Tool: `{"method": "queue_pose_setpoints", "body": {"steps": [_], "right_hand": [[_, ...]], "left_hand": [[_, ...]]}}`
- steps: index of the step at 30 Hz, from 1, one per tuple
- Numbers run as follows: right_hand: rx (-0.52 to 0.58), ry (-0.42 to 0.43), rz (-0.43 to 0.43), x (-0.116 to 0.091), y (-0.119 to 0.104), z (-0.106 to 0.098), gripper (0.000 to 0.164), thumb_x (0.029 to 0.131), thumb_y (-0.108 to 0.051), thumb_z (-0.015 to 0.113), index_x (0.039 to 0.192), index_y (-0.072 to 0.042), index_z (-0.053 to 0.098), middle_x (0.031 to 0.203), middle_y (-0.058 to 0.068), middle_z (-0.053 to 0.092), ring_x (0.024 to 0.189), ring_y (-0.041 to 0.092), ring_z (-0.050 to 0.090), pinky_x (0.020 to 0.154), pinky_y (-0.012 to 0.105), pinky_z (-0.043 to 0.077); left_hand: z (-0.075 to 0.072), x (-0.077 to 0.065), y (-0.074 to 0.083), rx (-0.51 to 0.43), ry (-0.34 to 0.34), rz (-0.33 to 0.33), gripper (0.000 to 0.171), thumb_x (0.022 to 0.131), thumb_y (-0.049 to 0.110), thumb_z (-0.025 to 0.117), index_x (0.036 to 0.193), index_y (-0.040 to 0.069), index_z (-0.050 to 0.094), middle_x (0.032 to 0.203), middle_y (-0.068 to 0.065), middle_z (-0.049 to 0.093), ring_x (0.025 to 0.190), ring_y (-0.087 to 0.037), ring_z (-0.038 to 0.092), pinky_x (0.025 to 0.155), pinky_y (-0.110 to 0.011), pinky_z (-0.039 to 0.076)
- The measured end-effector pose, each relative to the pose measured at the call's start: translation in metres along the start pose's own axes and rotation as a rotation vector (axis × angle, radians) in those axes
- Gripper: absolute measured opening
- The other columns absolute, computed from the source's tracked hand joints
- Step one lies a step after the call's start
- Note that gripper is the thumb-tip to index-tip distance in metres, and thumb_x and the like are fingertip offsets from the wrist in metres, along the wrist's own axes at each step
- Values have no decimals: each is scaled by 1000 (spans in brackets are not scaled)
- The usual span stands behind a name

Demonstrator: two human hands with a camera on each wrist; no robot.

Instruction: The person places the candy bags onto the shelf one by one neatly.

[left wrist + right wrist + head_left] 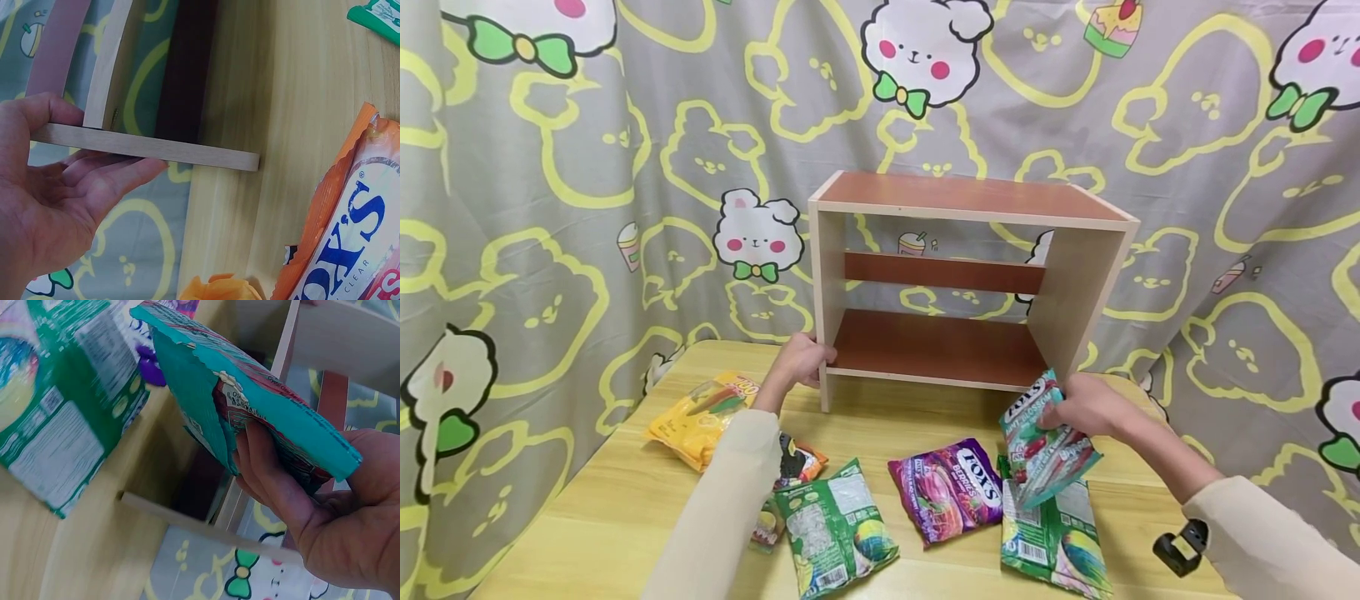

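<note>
A small wooden shelf with reddish-brown boards stands at the back of the table. My left hand grips the front edge of its left side panel; in the left wrist view the thumb and fingers lie on either side of that panel. Between the thumb and fingers of my right hand is a teal Fox's candy bag, held tilted before the shelf's right front corner. Beneath it lies a green bag, partly covered. A purple Fox's candy bag lies left of it.
Left of the purple bag is another green bag. A yellow bag and an orange Fox's bag lie by my left forearm, partly hidden in the head view. A patterned curtain hangs behind the wooden table.
</note>
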State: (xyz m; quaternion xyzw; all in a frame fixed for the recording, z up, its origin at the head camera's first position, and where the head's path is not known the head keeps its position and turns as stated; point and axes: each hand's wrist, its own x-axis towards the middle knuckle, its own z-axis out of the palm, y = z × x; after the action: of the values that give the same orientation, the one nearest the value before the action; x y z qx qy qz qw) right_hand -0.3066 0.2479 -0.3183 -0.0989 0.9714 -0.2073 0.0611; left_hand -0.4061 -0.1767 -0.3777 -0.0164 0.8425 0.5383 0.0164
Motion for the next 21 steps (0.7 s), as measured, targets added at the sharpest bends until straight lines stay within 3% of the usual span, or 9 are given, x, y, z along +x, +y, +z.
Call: {"method": "queue_pose_setpoints", "body": {"steps": [12, 21], "right_hand": [[86, -31, 1, 14, -35, 2, 28, 79, -29, 75, 80, -2, 67, 66, 5, 62, 55, 17, 60, 56, 30, 51], [83, -11, -29, 17, -55, -2, 27, 81, -30, 73, 74, -3, 68, 62, 5, 61, 54, 17, 57, 54, 29, 46]], "left_hand": [[0, 2, -2, -10, -3, -10, 32, 80, 15, 61, 109, 2, 60, 97, -20, 63, 72, -31, 66, 60, -42, 58], [0, 3, -2, -26, 1, -11, 31, 79, 14, 61, 107, 1, 60, 97, -21, 63, 72, -31, 66, 59, -42, 58]]}}
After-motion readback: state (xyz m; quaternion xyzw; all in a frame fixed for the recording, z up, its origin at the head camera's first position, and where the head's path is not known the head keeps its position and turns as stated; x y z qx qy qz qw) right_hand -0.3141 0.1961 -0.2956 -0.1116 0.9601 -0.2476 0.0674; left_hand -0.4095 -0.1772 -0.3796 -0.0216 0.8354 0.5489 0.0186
